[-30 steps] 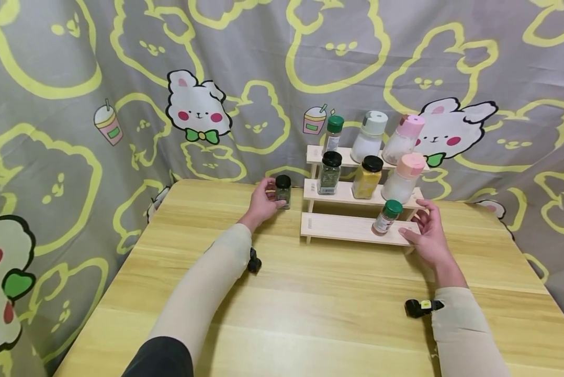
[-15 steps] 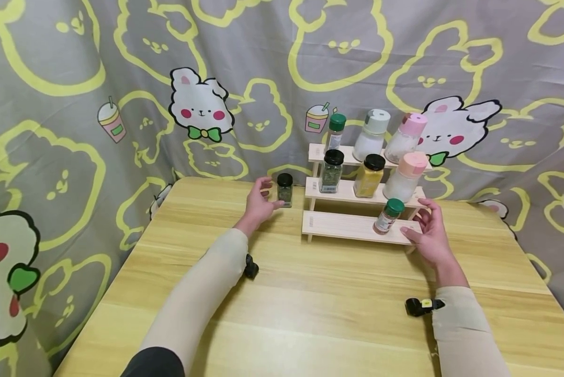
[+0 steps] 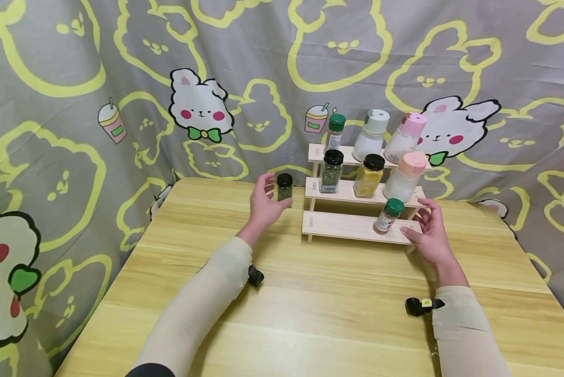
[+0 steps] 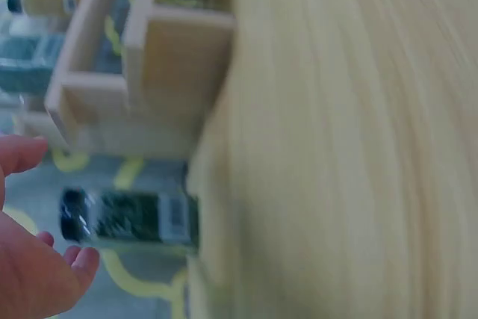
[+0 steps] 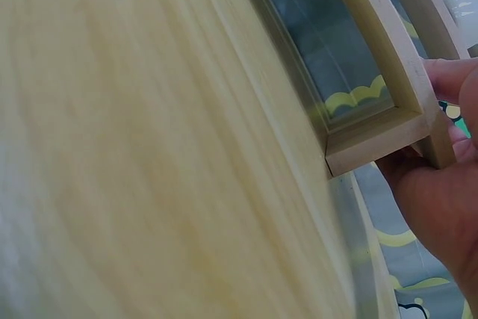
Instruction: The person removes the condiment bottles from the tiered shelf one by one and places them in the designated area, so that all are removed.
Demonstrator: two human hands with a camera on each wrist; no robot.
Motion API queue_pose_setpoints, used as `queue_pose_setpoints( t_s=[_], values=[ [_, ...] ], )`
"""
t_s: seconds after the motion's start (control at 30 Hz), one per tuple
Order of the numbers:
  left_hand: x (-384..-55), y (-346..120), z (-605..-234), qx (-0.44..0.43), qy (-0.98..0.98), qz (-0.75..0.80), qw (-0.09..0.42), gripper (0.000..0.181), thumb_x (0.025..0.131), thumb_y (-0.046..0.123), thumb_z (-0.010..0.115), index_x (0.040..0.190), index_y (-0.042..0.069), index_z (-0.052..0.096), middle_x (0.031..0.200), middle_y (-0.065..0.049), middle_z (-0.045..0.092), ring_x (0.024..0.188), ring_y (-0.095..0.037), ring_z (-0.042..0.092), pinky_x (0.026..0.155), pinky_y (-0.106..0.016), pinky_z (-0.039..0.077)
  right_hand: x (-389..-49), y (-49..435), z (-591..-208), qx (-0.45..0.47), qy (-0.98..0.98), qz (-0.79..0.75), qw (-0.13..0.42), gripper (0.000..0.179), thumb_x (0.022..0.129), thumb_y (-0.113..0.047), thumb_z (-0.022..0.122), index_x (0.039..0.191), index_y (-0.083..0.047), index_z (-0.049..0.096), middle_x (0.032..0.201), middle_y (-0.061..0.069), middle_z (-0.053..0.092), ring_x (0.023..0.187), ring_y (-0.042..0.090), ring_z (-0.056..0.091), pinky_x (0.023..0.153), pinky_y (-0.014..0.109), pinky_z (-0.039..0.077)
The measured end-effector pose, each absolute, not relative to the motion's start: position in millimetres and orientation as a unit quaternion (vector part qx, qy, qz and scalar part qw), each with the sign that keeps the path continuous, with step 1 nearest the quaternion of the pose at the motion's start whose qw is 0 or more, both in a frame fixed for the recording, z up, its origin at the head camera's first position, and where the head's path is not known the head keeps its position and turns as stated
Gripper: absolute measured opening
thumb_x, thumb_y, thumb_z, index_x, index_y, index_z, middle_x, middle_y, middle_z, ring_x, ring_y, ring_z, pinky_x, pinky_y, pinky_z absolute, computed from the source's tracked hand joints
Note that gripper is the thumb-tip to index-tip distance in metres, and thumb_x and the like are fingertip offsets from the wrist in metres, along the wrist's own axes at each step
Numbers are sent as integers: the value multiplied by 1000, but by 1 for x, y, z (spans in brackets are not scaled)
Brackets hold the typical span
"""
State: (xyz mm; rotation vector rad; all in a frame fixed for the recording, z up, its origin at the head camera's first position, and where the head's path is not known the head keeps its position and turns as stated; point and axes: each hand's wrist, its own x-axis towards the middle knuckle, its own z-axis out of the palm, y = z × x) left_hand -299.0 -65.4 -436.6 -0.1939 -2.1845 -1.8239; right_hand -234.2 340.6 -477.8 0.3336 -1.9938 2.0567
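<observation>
Seven jars [image 3: 369,180] on three-tier wooden rack [image 3: 340,226]. Black-capped jar [image 3: 284,189] upright on desk [image 3: 334,303], just beside rack's left end. Left hand [image 3: 264,206] beside that jar, grip apart; can't tell whether it touches. Right hand [image 3: 431,238]: grip clamped on rack's right end.

Wrist views crop both hands [image 4: 33,270] [image 5: 448,203]; the label [image 4: 175,218] on the tabletop jar [image 4: 125,216] is blurred.

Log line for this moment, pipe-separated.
left hand: beside black-capped herb jar, contact unclear | right hand: grips right end of three-tier wooden rack | jar: upright on table, left of rack
</observation>
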Motion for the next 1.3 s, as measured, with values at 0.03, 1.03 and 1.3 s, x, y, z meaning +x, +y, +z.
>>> queue_pose_setpoints(
  t_s=[0.03, 1.03, 1.3],
  values=[
    [-297, -62, -433, -73, -755, -635, 149, 76, 72, -3, 86, 137, 1, 46, 134, -17, 52, 123, -36, 50, 104, -43, 42, -234, 340, -478, 115, -686, 707, 129, 86, 81, 32, 54, 148, -15, 28, 130, 5, 48, 119, 24, 44, 89, 18, 47],
    [-304, 24, -404, -135, -763, -602, 191, 77, 73, 12, 90, 136, 8, 46, 125, -13, 55, 116, -26, 53, 99, -35, 48, -237, 343, -480, 105, -693, 702, 125, 87, 82, 31, 55, 149, -16, 28, 135, 6, 46, 122, 25, 43, 90, 17, 47],
    [-290, 33, -408, -113, -745, -626, 203, 78, 74, 10, 89, 138, 8, 44, 130, -11, 51, 118, -24, 52, 102, -34, 45, -239, 343, -480, 106, -696, 699, 129, 88, 81, 32, 54, 150, -16, 28, 134, 7, 46, 123, 26, 42, 94, 20, 43]
  ],
)
